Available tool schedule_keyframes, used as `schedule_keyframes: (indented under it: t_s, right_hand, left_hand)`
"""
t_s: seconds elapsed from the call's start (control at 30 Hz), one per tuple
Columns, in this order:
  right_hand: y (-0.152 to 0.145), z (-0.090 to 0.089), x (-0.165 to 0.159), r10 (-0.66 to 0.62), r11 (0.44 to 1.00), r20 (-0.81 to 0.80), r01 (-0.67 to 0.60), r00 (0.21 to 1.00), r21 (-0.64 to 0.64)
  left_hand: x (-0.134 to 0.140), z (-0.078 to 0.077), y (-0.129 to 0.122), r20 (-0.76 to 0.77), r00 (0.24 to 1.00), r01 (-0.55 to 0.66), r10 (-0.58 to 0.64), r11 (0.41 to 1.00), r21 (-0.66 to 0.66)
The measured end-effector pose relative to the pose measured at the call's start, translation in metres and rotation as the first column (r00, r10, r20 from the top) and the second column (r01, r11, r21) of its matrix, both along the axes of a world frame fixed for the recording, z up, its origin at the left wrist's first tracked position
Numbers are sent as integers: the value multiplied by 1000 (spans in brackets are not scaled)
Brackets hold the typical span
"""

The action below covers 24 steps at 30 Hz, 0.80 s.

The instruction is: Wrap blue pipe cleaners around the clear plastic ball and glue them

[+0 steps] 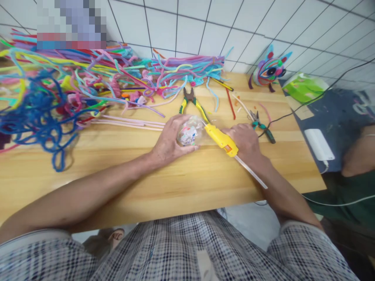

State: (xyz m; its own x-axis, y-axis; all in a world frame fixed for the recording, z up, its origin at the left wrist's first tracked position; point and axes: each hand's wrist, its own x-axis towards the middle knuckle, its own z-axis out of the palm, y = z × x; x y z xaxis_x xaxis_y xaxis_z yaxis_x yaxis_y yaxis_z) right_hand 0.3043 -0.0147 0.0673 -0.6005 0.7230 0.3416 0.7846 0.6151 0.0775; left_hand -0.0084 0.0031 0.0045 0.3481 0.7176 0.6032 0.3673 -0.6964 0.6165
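Note:
My left hand (170,140) is wrapped round a clear plastic bottle (189,132) with crumpled, colour-flecked stuff inside, lying on its side just above the wooden table. In my right hand (244,142) is a yellow hot glue gun (220,139), its nozzle touching or very close to the bottle's upper side. A clear glue stick (251,171) sticks out of the gun's back end toward me. Pliers with yellow and green handles (190,100) lie just beyond the bottle, jaws pointing away. My right fingers are partly hidden behind the gun.
Piled pipe cleaners (96,74) and a blue tangle (38,109) cover the left side. A colourful animal-faced craft figure (268,70) stands at the back right. Smaller green-handled pliers (262,127), a black cable (304,103) and a white power bank (318,144) are right, near another person's arm (360,150).

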Motion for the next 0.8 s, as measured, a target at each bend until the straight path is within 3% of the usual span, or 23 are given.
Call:
schedule_keyframes:
  t_s: [0.2, 0.37, 0.5, 0.8]
  right_hand:
    - [-17, 23, -12, 192, 969, 12, -191, 981, 155]
    - [-21, 20, -14, 173, 957, 26, -174, 985, 232]
    - [-20, 15, -12, 124, 970, -19, -117, 992, 213]
    - [-22, 20, -19, 182, 958, 9, -179, 983, 225]
  left_hand:
    - [1, 2, -2, 1, 1000, 8, -8, 1000, 21]
    - [0, 2, 0, 9, 1000, 13, -13, 999, 36]
    - [-1, 3, -1, -39, 999, -8, 9, 1000, 21]
    - [0, 3, -1, -58, 998, -1, 3, 1000, 31]
